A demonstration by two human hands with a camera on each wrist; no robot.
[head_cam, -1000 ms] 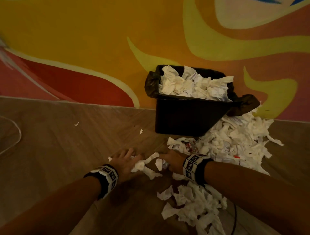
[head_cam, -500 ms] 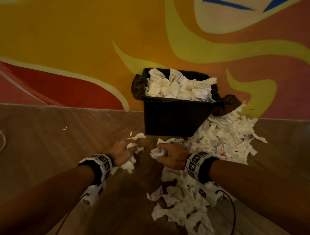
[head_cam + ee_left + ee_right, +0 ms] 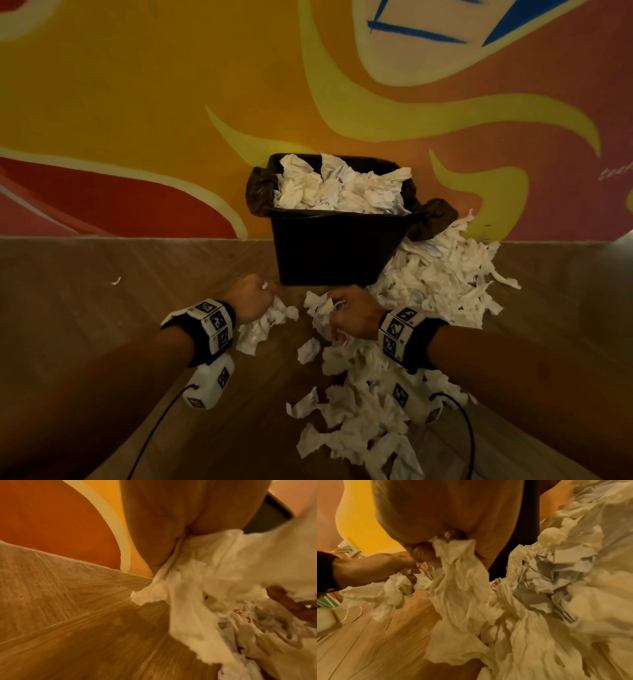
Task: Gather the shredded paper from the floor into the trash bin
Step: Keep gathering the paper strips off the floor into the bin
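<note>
Two handfuls of paper are in our hands at this moment, and we go from left to right. On the far left one small scrap (image 3: 116,281) lies alone on the wooden floor (image 3: 102,342), well apart from everything. Our left hand (image 3: 251,301) is closed around a bunch of shredded paper (image 3: 263,325), and loose strips hang from the fist toward the floor. Just beside it, our right hand (image 3: 352,317) also grips a crumpled bunch (image 3: 318,308) with curled fingers (image 3: 423,553). Ahead of both hands stands the trash bin (image 3: 335,250), against the painted wall (image 3: 171,102), and it is already full above the rim. To the right of the bin a large heap of paper (image 3: 442,277) is on the floor, and another trail (image 3: 359,411) lies under our right arm. To do this step well, we think the fists should squeeze tight so hanging strips do not fall, rise over the rim, and press the paper down, because the full bin may spill. Much work remains.
</note>
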